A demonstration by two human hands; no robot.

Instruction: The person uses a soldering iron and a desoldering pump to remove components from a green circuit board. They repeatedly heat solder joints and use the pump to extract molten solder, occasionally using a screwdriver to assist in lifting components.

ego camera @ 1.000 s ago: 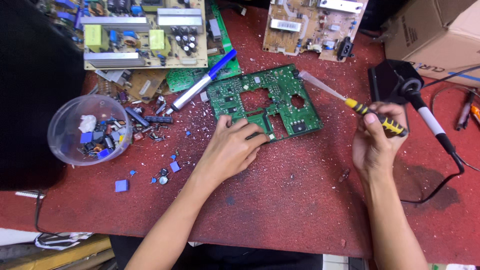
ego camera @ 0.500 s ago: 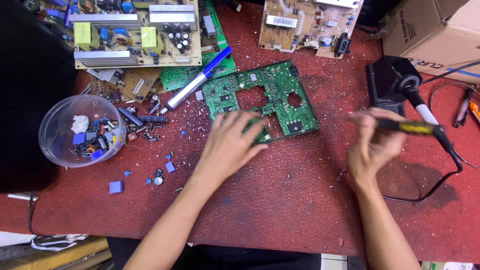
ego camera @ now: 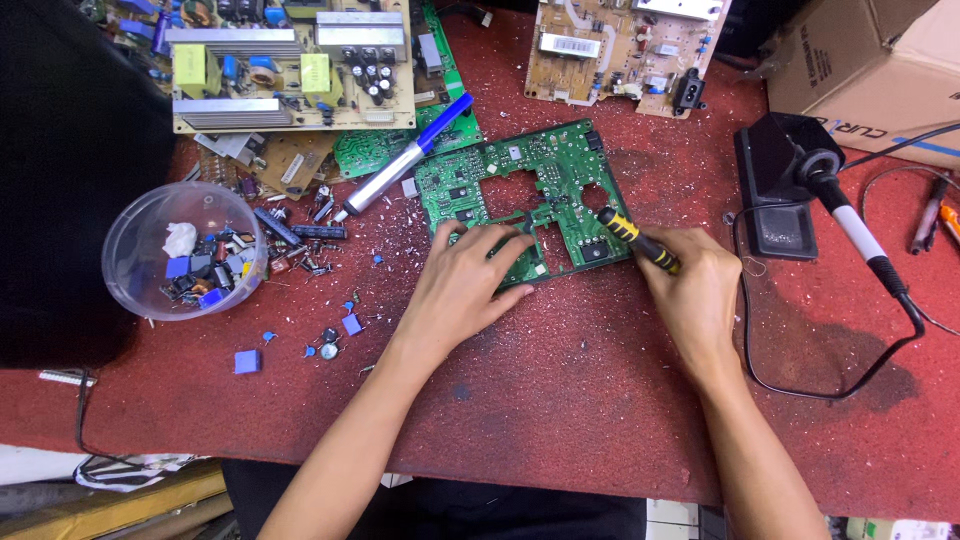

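Flat green circuit board with cut-out openings (ego camera: 530, 195) lies mid-table on red mat (ego camera: 560, 400). My left hand (ego camera: 465, 285) presses it, fingers spread. My right hand (ego camera: 695, 290) grips yellow-and-black screwdriver (ego camera: 638, 240), tip on board. Clear round plastic bowl (ego camera: 130, 235), far left, holds small loose components.

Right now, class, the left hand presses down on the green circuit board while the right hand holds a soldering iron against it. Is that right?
Not quite. The head view shows the right hand holding a yellow-and-black screwdriver, not the soldering iron, which rests in its black stand to the right. The left hand does press on the green circuit board.
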